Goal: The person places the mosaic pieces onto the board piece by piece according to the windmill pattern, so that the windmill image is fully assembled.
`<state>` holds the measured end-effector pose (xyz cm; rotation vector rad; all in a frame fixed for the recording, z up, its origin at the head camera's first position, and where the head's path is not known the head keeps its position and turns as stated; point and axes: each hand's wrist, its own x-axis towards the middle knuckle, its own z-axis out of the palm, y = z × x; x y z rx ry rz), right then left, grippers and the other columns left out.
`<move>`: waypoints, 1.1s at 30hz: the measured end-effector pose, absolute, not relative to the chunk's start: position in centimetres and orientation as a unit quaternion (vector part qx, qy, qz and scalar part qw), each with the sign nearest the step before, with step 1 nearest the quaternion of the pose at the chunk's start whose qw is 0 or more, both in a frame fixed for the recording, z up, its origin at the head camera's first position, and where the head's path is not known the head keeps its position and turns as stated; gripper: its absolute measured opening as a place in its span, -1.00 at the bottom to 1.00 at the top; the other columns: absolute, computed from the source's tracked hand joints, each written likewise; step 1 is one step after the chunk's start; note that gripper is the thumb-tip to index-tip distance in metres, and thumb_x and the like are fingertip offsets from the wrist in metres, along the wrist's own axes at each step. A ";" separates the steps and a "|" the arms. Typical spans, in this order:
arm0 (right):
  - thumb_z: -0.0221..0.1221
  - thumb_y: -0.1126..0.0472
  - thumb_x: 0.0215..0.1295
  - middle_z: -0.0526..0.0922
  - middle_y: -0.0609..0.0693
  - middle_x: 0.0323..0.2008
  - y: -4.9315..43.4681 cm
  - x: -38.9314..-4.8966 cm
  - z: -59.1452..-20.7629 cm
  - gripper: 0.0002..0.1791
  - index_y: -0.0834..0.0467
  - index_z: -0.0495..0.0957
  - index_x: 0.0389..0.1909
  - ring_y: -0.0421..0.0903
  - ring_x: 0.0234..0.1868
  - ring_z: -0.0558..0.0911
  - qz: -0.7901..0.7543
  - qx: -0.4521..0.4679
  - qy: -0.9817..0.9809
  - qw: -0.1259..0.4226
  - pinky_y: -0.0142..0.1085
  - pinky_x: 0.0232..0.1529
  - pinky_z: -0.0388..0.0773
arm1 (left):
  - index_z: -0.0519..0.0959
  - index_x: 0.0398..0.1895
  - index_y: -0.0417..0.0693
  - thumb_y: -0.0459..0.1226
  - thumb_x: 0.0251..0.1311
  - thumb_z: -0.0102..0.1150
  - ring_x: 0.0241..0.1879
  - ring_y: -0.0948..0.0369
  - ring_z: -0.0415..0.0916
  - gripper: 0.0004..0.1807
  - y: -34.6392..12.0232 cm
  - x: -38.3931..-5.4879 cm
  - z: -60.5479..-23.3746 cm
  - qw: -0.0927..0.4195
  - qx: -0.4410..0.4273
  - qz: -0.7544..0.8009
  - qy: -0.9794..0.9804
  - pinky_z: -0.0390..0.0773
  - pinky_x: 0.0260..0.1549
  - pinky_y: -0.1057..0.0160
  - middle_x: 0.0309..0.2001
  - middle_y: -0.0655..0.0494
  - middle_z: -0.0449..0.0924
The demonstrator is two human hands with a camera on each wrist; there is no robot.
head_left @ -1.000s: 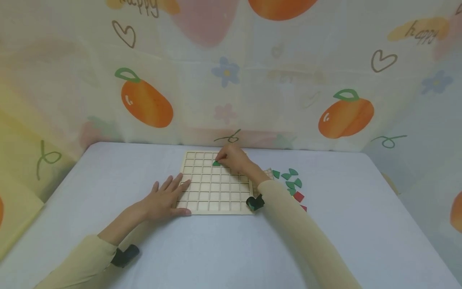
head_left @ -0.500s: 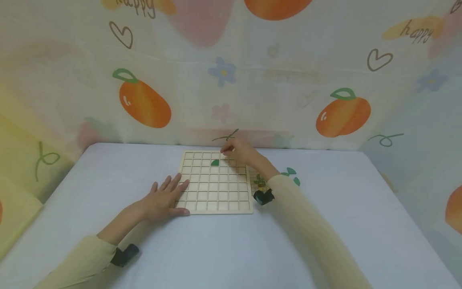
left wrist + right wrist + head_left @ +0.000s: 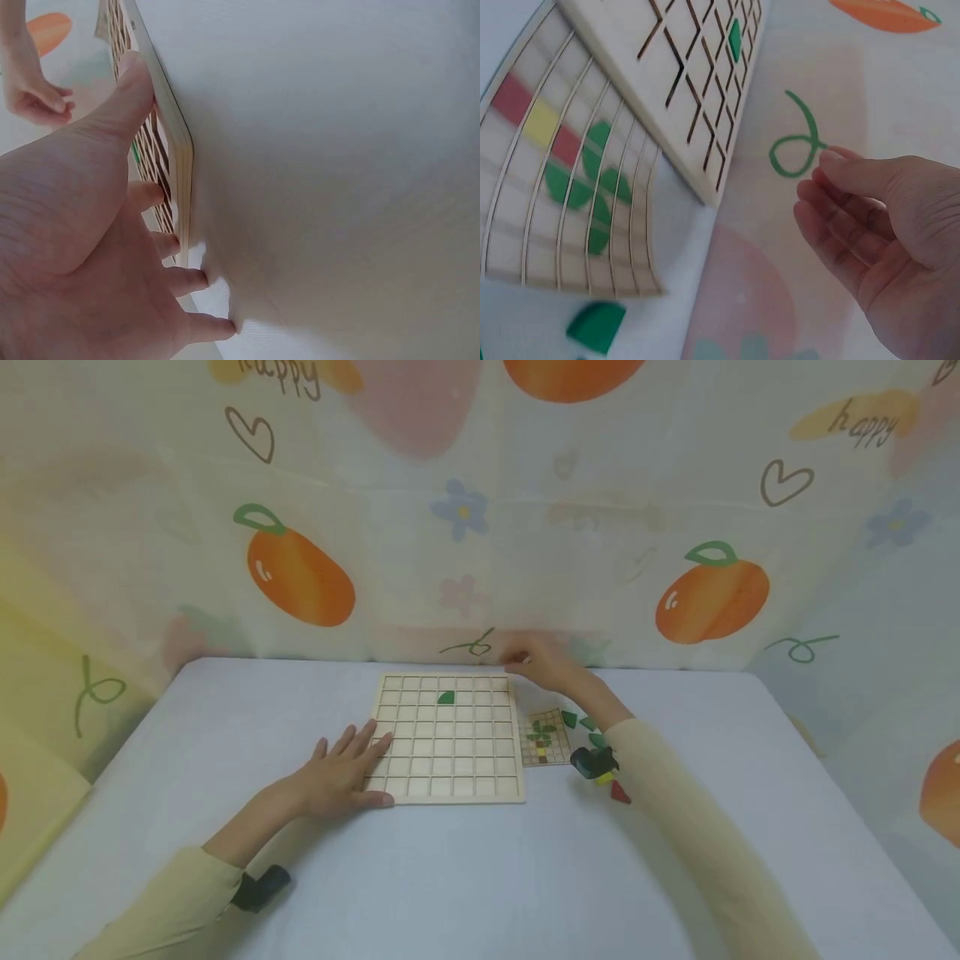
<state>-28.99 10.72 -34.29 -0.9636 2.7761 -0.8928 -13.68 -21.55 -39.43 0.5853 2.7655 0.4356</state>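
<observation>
A square wooden grid board [image 3: 445,756] lies on the table. One green quarter-round piece [image 3: 447,697] sits in a cell of its second row from the back. My left hand [image 3: 339,777] rests spread at the board's left edge, some fingers and the thumb touching it; in the left wrist view the thumb lies over the frame. Over the board's far right corner my right hand [image 3: 543,664] hovers, fingers loosely bent and holding nothing in the right wrist view. Right of the board lies a pattern card [image 3: 556,752] printed with green, red and yellow shapes.
Loose green pieces [image 3: 570,719] lie just right of the card, partly behind the right wrist. A red piece [image 3: 620,792] and a yellow piece [image 3: 604,779] lie nearer me. A printed cloth [image 3: 480,552] hangs behind the table's back edge.
My right hand has let go of the green quarter-round piece, leaving it in the cell, and has moved right and away from the board. The left hand has stayed in place.
</observation>
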 end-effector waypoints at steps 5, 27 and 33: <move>0.23 0.41 0.29 0.68 0.24 -0.11 13.1 -28.9 -34.1 -0.80 0.39 0.64 -0.10 0.14 -0.04 0.63 -0.297 -0.307 0.904 0.024 -0.06 0.02 0.57 | 0.04 0.53 -0.20 0.23 0.19 0.15 0.45 -0.39 -0.25 0.03 -21.5 -13.6 -39.1 0.140 0.199 0.155 0.957 -0.19 0.21 -0.52 0.52 -0.36 -0.20; 0.23 0.40 0.29 0.70 0.21 -0.10 19.7 -28.1 -36.0 -0.78 0.36 0.65 -0.06 0.12 -0.04 0.62 -0.245 -0.250 0.935 0.049 -0.02 0.06 0.55 | 0.03 0.53 -0.21 0.21 0.19 0.18 0.45 -0.39 -0.27 0.04 -21.3 -13.7 -39.2 0.140 0.195 0.159 0.958 -0.23 0.22 -0.52 0.52 -0.36 -0.21; 0.24 0.41 0.27 0.70 0.20 -0.13 21.4 -28.1 -36.5 -0.78 0.35 0.67 -0.07 0.11 -0.07 0.61 -0.235 -0.239 0.941 0.054 -0.03 0.03 0.56 | 0.02 0.53 -0.20 0.21 0.19 0.18 0.45 -0.39 -0.29 0.04 -21.3 -13.6 -39.2 0.143 0.193 0.167 0.956 -0.25 0.22 -0.51 0.52 -0.36 -0.22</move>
